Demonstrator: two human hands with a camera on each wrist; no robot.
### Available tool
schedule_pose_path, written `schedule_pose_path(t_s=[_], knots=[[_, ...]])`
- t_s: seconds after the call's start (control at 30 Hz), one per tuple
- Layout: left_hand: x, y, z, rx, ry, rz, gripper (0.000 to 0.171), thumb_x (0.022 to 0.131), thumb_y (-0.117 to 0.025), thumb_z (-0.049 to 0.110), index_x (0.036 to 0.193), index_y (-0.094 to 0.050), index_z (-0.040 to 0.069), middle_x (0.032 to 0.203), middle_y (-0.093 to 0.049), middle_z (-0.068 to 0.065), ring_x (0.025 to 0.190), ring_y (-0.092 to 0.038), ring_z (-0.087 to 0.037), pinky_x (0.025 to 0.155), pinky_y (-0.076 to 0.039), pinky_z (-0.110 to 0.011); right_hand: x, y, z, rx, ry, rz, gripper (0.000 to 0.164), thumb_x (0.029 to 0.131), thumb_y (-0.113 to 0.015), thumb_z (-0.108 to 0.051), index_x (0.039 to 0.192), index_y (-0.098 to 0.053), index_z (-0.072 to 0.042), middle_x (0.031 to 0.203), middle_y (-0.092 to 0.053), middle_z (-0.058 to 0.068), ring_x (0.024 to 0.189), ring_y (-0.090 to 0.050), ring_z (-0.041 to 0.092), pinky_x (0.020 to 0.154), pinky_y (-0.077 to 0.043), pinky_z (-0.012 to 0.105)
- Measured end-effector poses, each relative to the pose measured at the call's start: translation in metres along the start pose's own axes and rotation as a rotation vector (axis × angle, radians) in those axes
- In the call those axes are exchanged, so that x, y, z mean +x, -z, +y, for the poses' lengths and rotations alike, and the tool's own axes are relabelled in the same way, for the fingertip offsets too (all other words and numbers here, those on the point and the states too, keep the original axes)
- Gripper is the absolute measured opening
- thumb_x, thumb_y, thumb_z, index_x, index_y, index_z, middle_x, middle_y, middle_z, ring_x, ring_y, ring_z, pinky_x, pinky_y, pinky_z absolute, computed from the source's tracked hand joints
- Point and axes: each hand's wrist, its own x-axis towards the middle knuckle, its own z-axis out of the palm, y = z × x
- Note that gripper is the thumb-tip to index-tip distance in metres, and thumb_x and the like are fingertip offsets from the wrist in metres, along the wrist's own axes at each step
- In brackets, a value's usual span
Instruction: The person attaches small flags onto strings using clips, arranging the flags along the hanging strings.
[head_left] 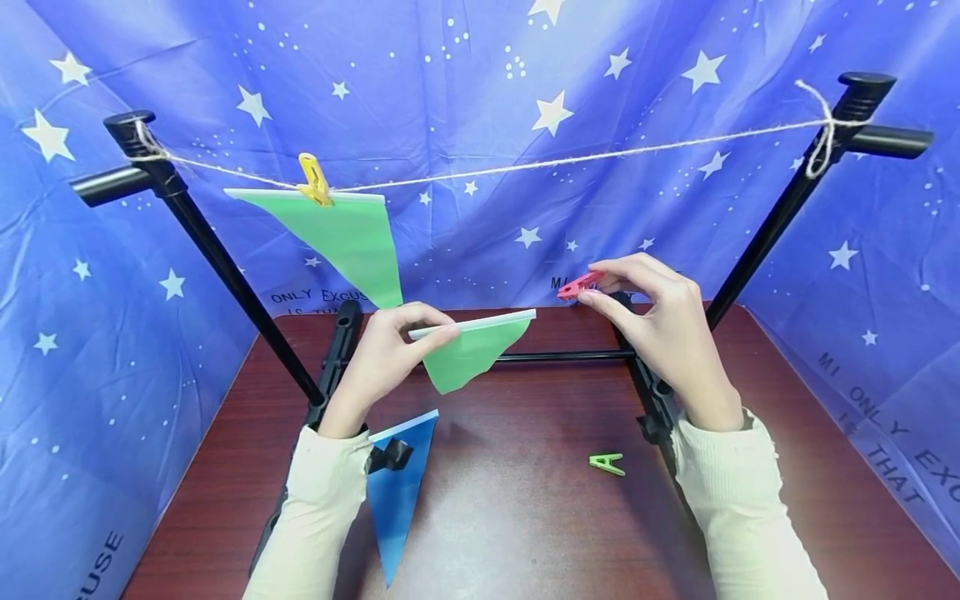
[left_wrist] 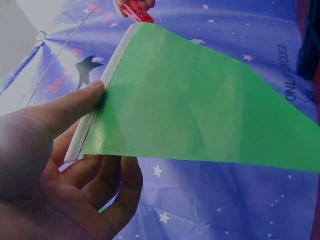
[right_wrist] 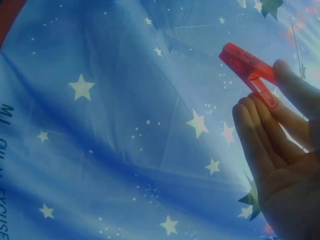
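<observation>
My left hand pinches a green pennant by its white top band, thumb on the near side. In the left wrist view the pennant spreads out from the thumb, its band running up beside it. Between thumb and fingers my right hand holds a red clothespin, its nose toward the left. The right wrist view shows the same clothespin gripped by its handle ends. Above the left hand, another green pennant hangs from the string under a yellow clothespin.
A black stand's left post and right post carry the string, with a crossbar low between them. On the brown table lie a blue pennant, partly behind the left sleeve, and a light green clothespin.
</observation>
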Motion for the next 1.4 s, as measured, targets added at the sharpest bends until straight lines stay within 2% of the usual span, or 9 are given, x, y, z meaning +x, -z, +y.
schedule_pose_path(t_s=[0.4, 0.67, 0.87, 1.2, 1.4], knots=[[0.01, 0.005, 0.009, 0.074, -0.035, 0.013, 0.009, 0.092, -0.073, 0.025, 0.097, -0.077, 0.02, 0.093, -0.072, 0.006, 0.078, -0.057, -0.012, 0.059, -0.045, -0.025, 0.012, -0.003, -0.006, 0.021, 0.055, -0.013, 0.034, 0.074, -0.087, -0.008, 0.106, -0.076, -0.009, 0.088, -0.07, -0.001, 0.083, -0.062, 0.01, 0.076, -0.043, 0.015], [0.016, 0.009, 0.014, 0.038, -0.035, 0.031, 0.011, 0.092, -0.073, 0.024, 0.098, -0.077, 0.016, 0.094, -0.072, 0.002, 0.08, -0.058, -0.013, 0.06, -0.048, -0.025, 0.019, -0.001, -0.009, 0.036, 0.067, 0.01, 0.037, 0.072, -0.089, -0.006, 0.106, -0.077, -0.009, 0.089, -0.072, 0.001, 0.083, -0.064, 0.012, 0.079, -0.043, 0.013], [0.023, 0.01, 0.016, 0.039, -0.058, 0.042, 0.011, 0.092, -0.073, 0.024, 0.098, -0.077, 0.016, 0.094, -0.072, 0.003, 0.081, -0.059, -0.011, 0.064, -0.05, -0.024, 0.027, 0.002, -0.012, 0.046, 0.085, 0.036, 0.033, 0.072, -0.088, -0.007, 0.103, -0.077, -0.008, 0.09, -0.073, 0.001, 0.083, -0.064, 0.006, 0.081, -0.046, 0.012], [0.031, 0.013, 0.022, 0.038, -0.089, 0.05, 0.011, 0.092, -0.073, 0.023, 0.098, -0.077, 0.015, 0.095, -0.073, 0.003, 0.086, -0.063, -0.009, 0.08, -0.052, -0.027, 0.04, 0.005, -0.02, 0.012, 0.156, 0.044, 0.03, 0.076, -0.085, -0.007, 0.104, -0.076, -0.003, 0.09, -0.073, 0.006, 0.085, -0.065, 0.012, 0.081, -0.045, 0.014], [0.038, 0.014, 0.029, 0.034, -0.12, 0.051, 0.012, 0.092, -0.072, 0.023, 0.098, -0.077, 0.013, 0.095, -0.073, 0.002, 0.087, -0.064, -0.009, 0.082, -0.052, -0.027, 0.047, 0.008, -0.025, -0.011, 0.197, 0.067, 0.03, 0.077, -0.085, -0.008, 0.104, -0.076, -0.002, 0.089, -0.073, 0.008, 0.083, -0.065, 0.014, 0.078, -0.044, 0.017]])
